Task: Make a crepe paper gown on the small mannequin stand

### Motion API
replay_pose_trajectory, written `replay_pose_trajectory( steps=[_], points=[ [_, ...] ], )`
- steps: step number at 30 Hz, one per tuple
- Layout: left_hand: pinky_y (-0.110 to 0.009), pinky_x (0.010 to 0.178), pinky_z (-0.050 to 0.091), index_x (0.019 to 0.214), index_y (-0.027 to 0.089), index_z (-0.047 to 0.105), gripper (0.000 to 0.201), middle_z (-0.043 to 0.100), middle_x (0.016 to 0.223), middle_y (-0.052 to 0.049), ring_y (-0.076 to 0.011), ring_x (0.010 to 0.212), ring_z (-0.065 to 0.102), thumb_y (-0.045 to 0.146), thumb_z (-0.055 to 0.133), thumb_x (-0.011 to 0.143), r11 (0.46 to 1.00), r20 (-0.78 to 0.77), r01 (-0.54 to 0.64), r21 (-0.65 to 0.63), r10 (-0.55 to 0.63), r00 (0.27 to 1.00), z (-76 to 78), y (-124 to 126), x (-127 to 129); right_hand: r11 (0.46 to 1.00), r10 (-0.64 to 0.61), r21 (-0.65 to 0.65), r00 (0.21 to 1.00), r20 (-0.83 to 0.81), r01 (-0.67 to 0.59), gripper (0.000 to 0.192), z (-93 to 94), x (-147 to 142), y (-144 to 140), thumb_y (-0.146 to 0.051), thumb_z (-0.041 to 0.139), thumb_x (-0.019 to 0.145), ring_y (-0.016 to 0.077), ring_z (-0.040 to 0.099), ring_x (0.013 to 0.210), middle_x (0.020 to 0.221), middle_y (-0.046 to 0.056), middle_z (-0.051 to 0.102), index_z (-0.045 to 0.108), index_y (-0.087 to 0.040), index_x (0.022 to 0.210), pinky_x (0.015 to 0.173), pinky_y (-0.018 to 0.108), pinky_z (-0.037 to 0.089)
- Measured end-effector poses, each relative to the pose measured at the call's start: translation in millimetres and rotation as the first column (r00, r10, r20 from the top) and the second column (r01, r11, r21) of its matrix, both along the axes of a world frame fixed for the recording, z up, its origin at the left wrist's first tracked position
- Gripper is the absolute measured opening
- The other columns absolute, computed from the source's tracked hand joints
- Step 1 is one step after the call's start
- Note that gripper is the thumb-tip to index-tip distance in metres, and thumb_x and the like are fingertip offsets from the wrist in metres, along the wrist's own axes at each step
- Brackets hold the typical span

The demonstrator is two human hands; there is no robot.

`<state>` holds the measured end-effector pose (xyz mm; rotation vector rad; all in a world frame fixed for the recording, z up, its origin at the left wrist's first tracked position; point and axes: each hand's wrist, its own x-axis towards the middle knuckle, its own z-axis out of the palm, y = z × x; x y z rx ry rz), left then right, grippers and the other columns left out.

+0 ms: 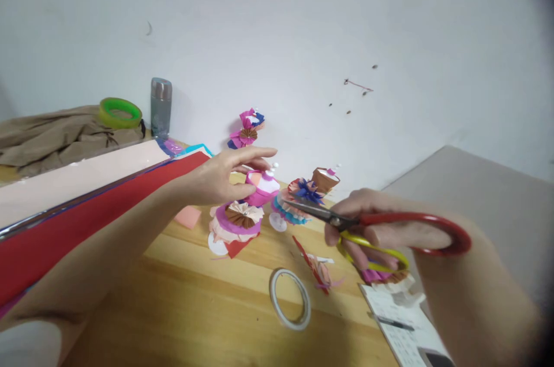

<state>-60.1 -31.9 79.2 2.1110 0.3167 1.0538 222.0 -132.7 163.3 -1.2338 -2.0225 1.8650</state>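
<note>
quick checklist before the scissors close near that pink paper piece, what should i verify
1. Right hand grips the scissors through both handle loops: ok.
2. Blades pointed at the paper decorations, closed or nearly closed: cannot tell how far apart.
3. Left hand holds the pink paper piece: ok.
4. Left fingers apart from the blade tips: ok, a gap shows.
5. Tape ring lies flat on the table, away from both hands: ok.

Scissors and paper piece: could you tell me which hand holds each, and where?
Right hand holds the scissors through the handle loops; left hand pinches the pink paper piece at its top.
</note>
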Motion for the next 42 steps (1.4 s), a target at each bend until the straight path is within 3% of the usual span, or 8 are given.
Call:
replay_pose_trajectory(
  steps=[3, 7, 10, 14, 16, 21, 29, 42],
  points=[
    [-0.027, 0.088, 0.056, 0.134, 0.019, 0.053, 0.062, 0.063, 0.126, -0.012, -0.0201, 0.113, 0.062, 0.006, 0.055, 0.073, 1.000, 0.026, -0.024, -0.006, 0.024, 0.999, -2.4, 0, 3, 0.999, 0.016, -0.039, 1.000, -0.004, -0.016, 0.056, -32.0, -2, -10, -0.061, 0.064, 0.079, 0.0086, 0.052, 0.040, 0.065, 0.008, 0.066, 0.066, -0.009, 0.098, 0.037, 0.018, 0.043],
    [-0.031, 0.098, 0.052, 0.133, 0.019, 0.055, 0.060, 0.061, 0.130, -0.012, -0.0202, 0.117, 0.060, 0.007, 0.056, 0.074, 0.998, 0.032, 0.031, -0.063, -0.029, 0.999, -0.2, -1, 2, 0.992, 0.104, 0.076, 0.994, -0.022, -0.102, 0.062, -70.1, -12, -17, -0.068, 0.067, 0.070, 0.0141, 0.058, 0.045, 0.064, 0.009, 0.067, 0.070, -0.011, 0.094, 0.042, 0.024, 0.048],
    [-0.035, 0.101, 0.050, 0.137, 0.021, 0.050, 0.067, 0.060, 0.131, -0.014, -0.0232, 0.122, 0.057, 0.016, 0.067, 0.073, 0.991, -0.019, 0.051, -0.124, -0.053, 0.998, 3.3, -2, -1, 0.996, 0.027, 0.091, 0.999, -0.038, -0.023, 0.055, -82.5, -13, -21, -0.061, 0.074, 0.067, 0.0144, 0.057, 0.045, 0.064, 0.007, 0.067, 0.072, -0.015, 0.097, 0.042, 0.024, 0.046],
    [-0.034, 0.093, 0.053, 0.142, 0.021, 0.044, 0.081, 0.052, 0.141, -0.016, -0.0271, 0.126, 0.054, 0.026, 0.076, 0.068, 0.983, -0.096, 0.008, -0.185, -0.026, 0.995, 2.7, -1, 0, 0.953, -0.174, 0.242, 0.983, -0.060, 0.183, 0.055, -63.7, -9, -27, -0.056, 0.076, 0.067, 0.0163, 0.062, 0.058, 0.070, 0.006, 0.065, 0.070, -0.016, 0.105, 0.046, 0.023, 0.048],
    [-0.031, 0.084, 0.056, 0.142, 0.020, 0.044, 0.079, 0.050, 0.143, -0.017, -0.0266, 0.118, 0.059, 0.028, 0.075, 0.070, 0.976, -0.119, 0.002, -0.219, -0.028, 0.993, 0.0, 0, 3, 0.943, -0.262, 0.207, 0.965, -0.026, 0.262, 0.050, -44.1, -12, -27, -0.054, 0.070, 0.076, 0.0135, 0.058, 0.051, 0.069, 0.004, 0.062, 0.067, -0.017, 0.110, 0.045, 0.023, 0.048],
    [-0.030, 0.083, 0.053, 0.134, 0.017, 0.052, 0.069, 0.059, 0.132, -0.014, -0.0244, 0.109, 0.061, 0.030, 0.074, 0.070, 0.975, -0.110, 0.034, -0.219, -0.060, 0.992, -5.9, 0, 12, 0.944, -0.252, 0.230, 0.966, 0.050, 0.235, 0.041, -9.5, -29, -12, -0.050, 0.067, 0.082, 0.0062, 0.046, 0.044, 0.066, 0.003, 0.061, 0.066, -0.013, 0.100, 0.038, 0.017, 0.039],
    [-0.037, 0.090, 0.049, 0.137, 0.015, 0.050, 0.075, 0.068, 0.102, -0.009, -0.0248, 0.102, 0.062, 0.036, 0.074, 0.069, 0.964, -0.123, 0.021, -0.267, -0.055, 0.991, -8.6, 1, 15, 0.965, -0.140, 0.238, 0.981, 0.132, 0.106, 0.047, -4.8, -32, 3, -0.051, 0.062, 0.087, 0.0070, 0.051, 0.043, 0.062, 0.003, 0.063, 0.066, -0.007, 0.104, 0.039, 0.018, 0.037],
    [-0.038, 0.088, 0.049, 0.133, 0.013, 0.051, 0.074, 0.068, 0.100, -0.009, -0.0255, 0.103, 0.061, 0.032, 0.076, 0.066, 0.956, -0.049, 0.040, -0.292, -0.057, 0.997, -8.7, -4, 18, 0.962, -0.153, 0.235, 0.987, 0.057, 0.135, 0.048, -9.4, -44, 9, -0.055, 0.062, 0.085, 0.0063, 0.051, 0.040, 0.061, 0.003, 0.064, 0.068, -0.007, 0.092, 0.038, 0.018, 0.039]
  ],
)
